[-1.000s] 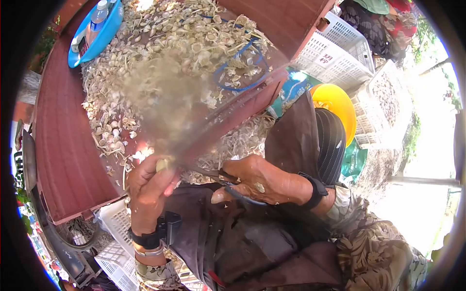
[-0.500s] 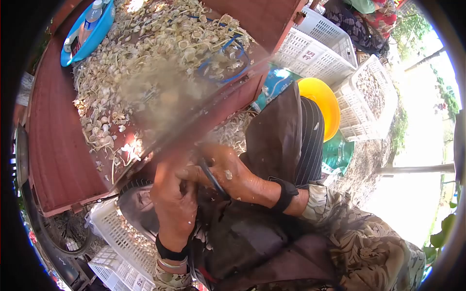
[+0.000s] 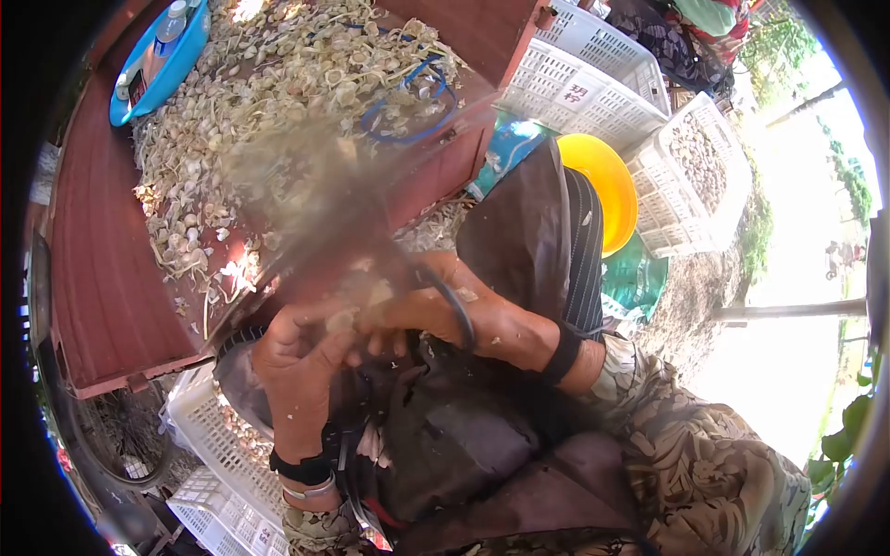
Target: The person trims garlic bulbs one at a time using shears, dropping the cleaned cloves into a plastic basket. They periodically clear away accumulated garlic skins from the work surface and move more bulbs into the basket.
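Note:
My left hand (image 3: 301,357) is closed in front of my lap, thumb and fingers pinched toward a pale garlic piece (image 3: 341,322), which is blurred. Beside it, my right hand (image 3: 459,306) is wrapped round a tool with a dark curved handle (image 3: 451,301); its working end is lost in the blur. The two hands are close together at the fingertips. Bits of skin cling to both. Beyond them a heap of garlic (image 3: 209,153) with loose skins and stalks covers the reddish-brown table (image 3: 107,278). A dark apron (image 3: 473,445) covers my lap.
A blue basin (image 3: 171,69) with a bottle stands at the far left, and a blue strap (image 3: 375,120) lies on the heap. To the right are a yellow bowl (image 3: 619,199) and white crates (image 3: 593,88), one holding garlic (image 3: 700,162). Another crate (image 3: 199,417) stands lower left. A person (image 3: 672,42) sits behind.
My left hand has shifted left and opened its grip somewhat, the pale piece now showing near its thumb. My right hand has turned, its dark handle swinging to the right. The view has shifted slightly.

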A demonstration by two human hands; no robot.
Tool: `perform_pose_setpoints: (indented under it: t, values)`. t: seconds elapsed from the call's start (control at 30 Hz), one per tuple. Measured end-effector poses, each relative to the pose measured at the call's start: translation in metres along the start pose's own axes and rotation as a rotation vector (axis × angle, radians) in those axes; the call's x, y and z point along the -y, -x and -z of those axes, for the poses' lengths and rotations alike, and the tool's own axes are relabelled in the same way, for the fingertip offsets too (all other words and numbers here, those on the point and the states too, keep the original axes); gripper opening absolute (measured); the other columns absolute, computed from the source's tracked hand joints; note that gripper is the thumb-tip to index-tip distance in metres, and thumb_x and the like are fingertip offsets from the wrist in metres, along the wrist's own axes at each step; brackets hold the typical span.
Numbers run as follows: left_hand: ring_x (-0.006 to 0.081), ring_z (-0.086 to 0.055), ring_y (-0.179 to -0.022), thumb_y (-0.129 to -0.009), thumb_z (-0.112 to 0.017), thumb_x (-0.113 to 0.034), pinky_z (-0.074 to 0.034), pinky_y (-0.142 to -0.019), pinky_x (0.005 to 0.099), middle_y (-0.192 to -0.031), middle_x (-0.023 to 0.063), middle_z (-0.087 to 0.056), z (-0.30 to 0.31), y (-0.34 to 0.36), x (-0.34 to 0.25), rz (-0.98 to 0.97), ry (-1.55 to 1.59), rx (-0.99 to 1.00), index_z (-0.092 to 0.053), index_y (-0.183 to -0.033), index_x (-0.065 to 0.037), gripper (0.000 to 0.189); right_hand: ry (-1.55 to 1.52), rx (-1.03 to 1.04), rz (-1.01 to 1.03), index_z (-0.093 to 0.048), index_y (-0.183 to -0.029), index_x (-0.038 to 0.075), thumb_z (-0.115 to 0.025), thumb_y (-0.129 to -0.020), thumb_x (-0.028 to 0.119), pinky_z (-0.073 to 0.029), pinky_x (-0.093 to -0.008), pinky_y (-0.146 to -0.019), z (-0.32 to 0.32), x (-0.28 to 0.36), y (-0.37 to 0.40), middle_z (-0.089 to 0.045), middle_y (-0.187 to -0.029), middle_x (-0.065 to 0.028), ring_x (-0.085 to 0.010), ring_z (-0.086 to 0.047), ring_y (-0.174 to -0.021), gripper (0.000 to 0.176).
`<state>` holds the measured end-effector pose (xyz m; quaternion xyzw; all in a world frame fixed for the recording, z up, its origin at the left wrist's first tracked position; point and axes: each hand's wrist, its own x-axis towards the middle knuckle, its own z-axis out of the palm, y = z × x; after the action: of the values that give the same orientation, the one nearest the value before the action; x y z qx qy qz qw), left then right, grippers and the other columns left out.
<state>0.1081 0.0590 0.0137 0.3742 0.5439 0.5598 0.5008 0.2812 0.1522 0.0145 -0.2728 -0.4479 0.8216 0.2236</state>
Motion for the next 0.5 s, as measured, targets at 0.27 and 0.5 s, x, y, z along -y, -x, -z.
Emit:
perform_pose_setpoints:
  t: [0.27,0.5]
  values:
    - [0.0149,-0.064,-0.071,-0.092,-0.062,-0.016,-0.047,-0.060,0.0229,-0.091,0.0107,-0.065,0.002,0.013,-0.015,0.062,0.159,-0.129,-0.059,-0.107,-0.001,0.022,0.567,-0.846,0.478,-0.063,-0.094,-0.002,-0.063,-0.082,0.010,-0.046,-0.0227,-0.063,0.114,0.079,0.092,-0.066,-0.082,-0.0074,-0.0109,-0.060,-0.070,0.017]
    - [0.0278,-0.058,-0.103,-0.086,-0.050,0.007,-0.048,-0.085,0.0332,-0.116,0.0167,-0.057,0.132,0.093,-0.011,-0.196,-1.210,-0.704,-0.056,-0.119,0.003,0.034,1.042,-1.224,0.425,-0.060,-0.106,-0.004,-0.068,-0.087,0.028,-0.049,-0.0269,-0.072,0.192,0.073,0.134,-0.065,-0.093,-0.0116,-0.0143,-0.061,-0.082,0.038]
